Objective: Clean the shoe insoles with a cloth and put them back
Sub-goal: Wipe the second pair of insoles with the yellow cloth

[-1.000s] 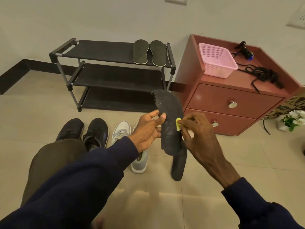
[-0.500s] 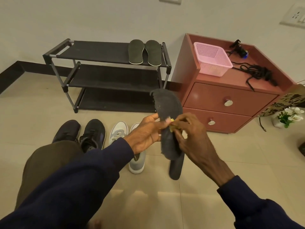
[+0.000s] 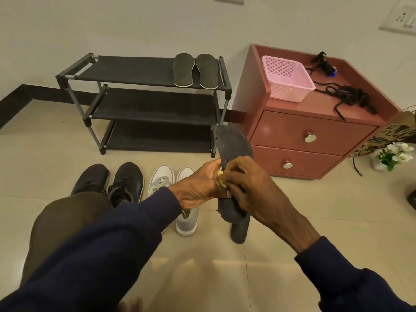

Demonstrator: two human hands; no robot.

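Observation:
A dark worn insole [image 3: 231,145] stands upright in front of me. My left hand [image 3: 198,190] grips its left edge at the middle. My right hand [image 3: 249,188] pinches a small yellow cloth [image 3: 221,179] against the insole's face, and its fingers cover the insole's middle. A second dark insole [image 3: 240,230] lies on the floor right below. Two more insoles [image 3: 195,70] lie side by side on the top shelf of the black shoe rack [image 3: 135,70]. A pair of black sneakers [image 3: 110,181] and a pair of grey-white sneakers [image 3: 173,190] stand on the floor.
A red-brown two-drawer cabinet [image 3: 299,136] stands to the right, bearing a pink basket [image 3: 287,78] and black cords [image 3: 351,97]. A small flower pot [image 3: 391,157] and a printed bag [image 3: 396,134] sit at the far right. My knee [image 3: 67,212] is at the lower left.
My right hand slid the yellow cloth leftward and down across the insole toward my left hand. The insole stays upright in my left hand.

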